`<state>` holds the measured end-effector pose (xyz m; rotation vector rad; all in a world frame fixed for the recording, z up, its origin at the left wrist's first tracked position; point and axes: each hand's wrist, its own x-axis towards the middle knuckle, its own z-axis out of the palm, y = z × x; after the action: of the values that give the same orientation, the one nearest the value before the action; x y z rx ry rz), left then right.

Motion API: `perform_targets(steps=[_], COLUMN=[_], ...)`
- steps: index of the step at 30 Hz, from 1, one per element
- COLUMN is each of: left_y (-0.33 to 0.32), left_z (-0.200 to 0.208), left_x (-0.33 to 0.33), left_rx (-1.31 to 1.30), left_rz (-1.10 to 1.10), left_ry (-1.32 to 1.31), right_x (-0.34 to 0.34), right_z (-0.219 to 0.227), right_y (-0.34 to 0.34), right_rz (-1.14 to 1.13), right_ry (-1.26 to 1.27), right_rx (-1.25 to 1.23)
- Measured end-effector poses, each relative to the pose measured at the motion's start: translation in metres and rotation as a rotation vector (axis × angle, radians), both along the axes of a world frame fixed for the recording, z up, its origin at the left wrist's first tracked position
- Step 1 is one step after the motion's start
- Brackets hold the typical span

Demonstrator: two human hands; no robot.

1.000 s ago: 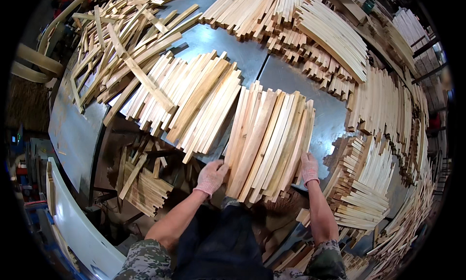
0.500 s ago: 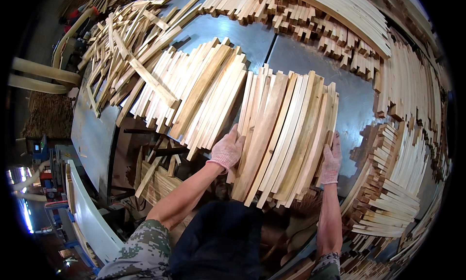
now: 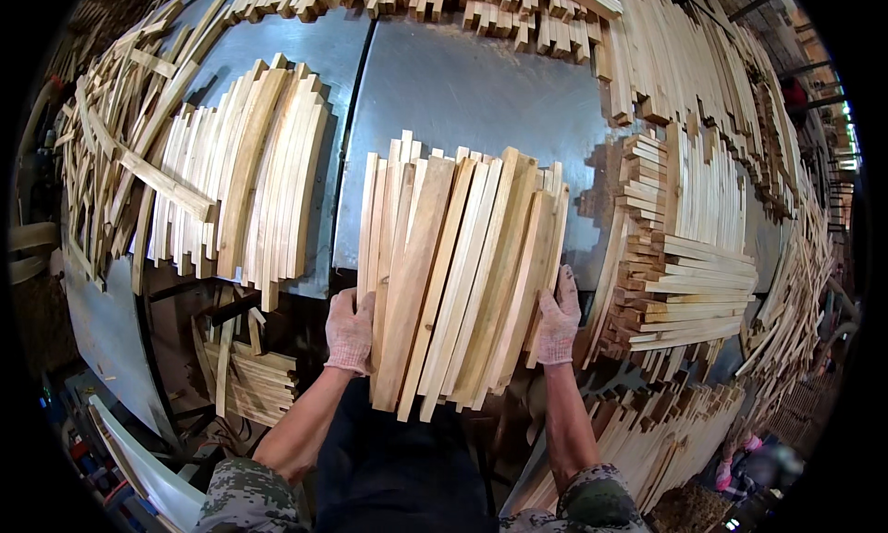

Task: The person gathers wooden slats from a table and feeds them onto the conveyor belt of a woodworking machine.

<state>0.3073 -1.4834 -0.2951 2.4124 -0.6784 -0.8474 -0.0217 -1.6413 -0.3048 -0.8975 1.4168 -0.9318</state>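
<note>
A bundle of long, pale wooden strips (image 3: 446,279) lies side by side between my two gloved hands, its near ends jutting past the front edge of the metal table. My left hand (image 3: 350,331) presses on the bundle's left side, near its lower end. On the opposite side, my right hand (image 3: 559,318) squeezes inward with the thumb next to the strips and fingers pointing away from me. Both gloves are thin and whitish-pink. The fingers under the bundle are partly hidden.
Another row of strips (image 3: 242,172) sits to the left, beside a loose heap of thin offcuts (image 3: 111,163). Stacked strips line the far edge (image 3: 499,11) and the right side (image 3: 698,191) of the metal table (image 3: 462,80). At the lower right, another person's pink-gloved hand (image 3: 723,473) shows.
The view has turned right. The bundle between my hands has moved away from the left row of strips, widening the gap. Both hands stay on its sides.
</note>
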Motion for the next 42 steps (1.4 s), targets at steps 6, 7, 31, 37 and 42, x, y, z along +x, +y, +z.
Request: perform_targets(steps=[6, 7, 31, 37, 42], left_y=[-0.007, -0.007, 0.032, 0.092, 0.165], left_z=[-0.026, -0.035, 0.071, 0.143, 0.228], left_x=[0.028, 0.034, 0.007, 0.015, 0.027], left_rx=[0.056, 0.066, -0.202, -0.449, -0.546], left_rz=[0.118, 0.111, 0.223, 0.479, 0.529], left_ry=[0.316, 0.369, 0.77, 0.843, 0.673], right_x=[-0.015, -0.01, -0.02, 0.029, 0.108], right_z=[-0.03, -0.028, 0.051, 0.08, 0.169], right_y=[0.01, 0.014, 0.015, -0.024, -0.001], right_rz=[0.133, 0.152, 0.274, 0.475, 0.712], right_ry=[0.172, 0.232, -0.282, -0.2, -0.252], right_rx=[0.068, 0.087, 0.08, -0.046, -0.133])
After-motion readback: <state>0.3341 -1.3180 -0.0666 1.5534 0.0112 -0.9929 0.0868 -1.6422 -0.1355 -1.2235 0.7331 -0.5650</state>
